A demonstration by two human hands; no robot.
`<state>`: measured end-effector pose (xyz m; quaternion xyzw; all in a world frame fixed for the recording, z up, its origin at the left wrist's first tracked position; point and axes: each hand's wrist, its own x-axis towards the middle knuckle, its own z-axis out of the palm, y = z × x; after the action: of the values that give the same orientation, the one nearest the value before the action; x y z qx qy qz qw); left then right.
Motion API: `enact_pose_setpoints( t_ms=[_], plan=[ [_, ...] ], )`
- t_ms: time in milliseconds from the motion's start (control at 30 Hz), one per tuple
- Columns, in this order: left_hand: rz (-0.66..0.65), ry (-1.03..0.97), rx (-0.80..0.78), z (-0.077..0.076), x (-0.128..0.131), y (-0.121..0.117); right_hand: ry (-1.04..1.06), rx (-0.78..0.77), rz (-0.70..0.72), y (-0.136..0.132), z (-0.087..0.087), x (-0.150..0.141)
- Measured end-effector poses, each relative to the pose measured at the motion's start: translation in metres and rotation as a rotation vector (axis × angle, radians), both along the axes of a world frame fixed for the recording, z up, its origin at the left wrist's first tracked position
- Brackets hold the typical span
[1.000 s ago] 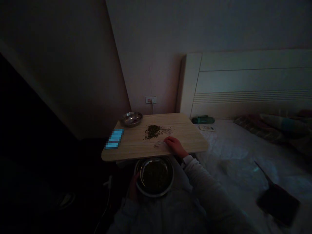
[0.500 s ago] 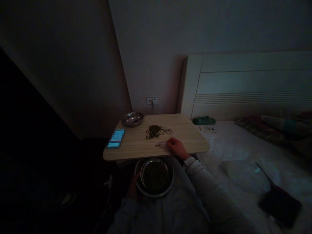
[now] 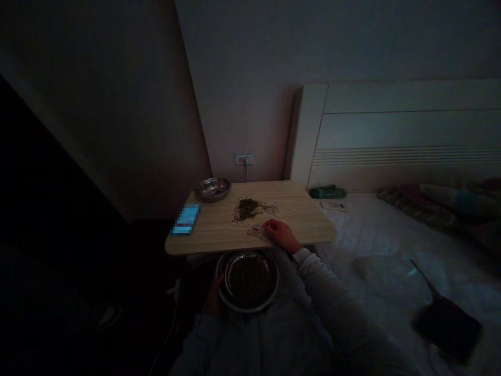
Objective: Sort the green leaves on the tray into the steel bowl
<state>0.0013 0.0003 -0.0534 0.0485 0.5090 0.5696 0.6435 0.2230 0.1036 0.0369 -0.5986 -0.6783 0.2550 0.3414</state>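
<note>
A metal bowl (image 3: 274, 290) sits at my lap under the table's front edge, with dark greenish grains (image 3: 250, 279) inside it. My left hand (image 3: 214, 295) grips the bowl's left rim. On the wooden table, my right hand (image 3: 278, 234) rests near the front edge with its fingers bent together; whatever they hold, if anything, is too small to tell. A few loose grains (image 3: 254, 228) lie just left of those fingertips. Farther back is a scattered pile of small dark green grains (image 3: 248, 209), apart from my right hand.
The small wooden table (image 3: 213, 237) carries a second metal bowl (image 3: 213, 190) at its back left and a lit phone (image 3: 186, 220) at the left. To the right, a bed (image 3: 352, 240) holds a green bottle (image 3: 327, 192), a remote (image 3: 334, 206) and a dark flat object with a handle (image 3: 448, 329).
My right hand has shifted slightly left and its fingers reach out a little more toward the loose grains. The left hand stays on the bowl.
</note>
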Motion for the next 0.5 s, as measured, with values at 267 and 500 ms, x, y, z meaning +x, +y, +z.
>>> enact_pose_setpoints(
  t_ms=[267, 500],
  plan=[
    [0.015, -0.029, -0.062, 0.024, 0.008, -0.006, 0.116, -0.014, 0.029, 0.001, 0.000, 0.003],
    [0.016, -0.059, -0.074, 0.033, 0.010, -0.008, 0.023, -0.010, 0.047, 0.003, -0.004, 0.003]
  ],
)
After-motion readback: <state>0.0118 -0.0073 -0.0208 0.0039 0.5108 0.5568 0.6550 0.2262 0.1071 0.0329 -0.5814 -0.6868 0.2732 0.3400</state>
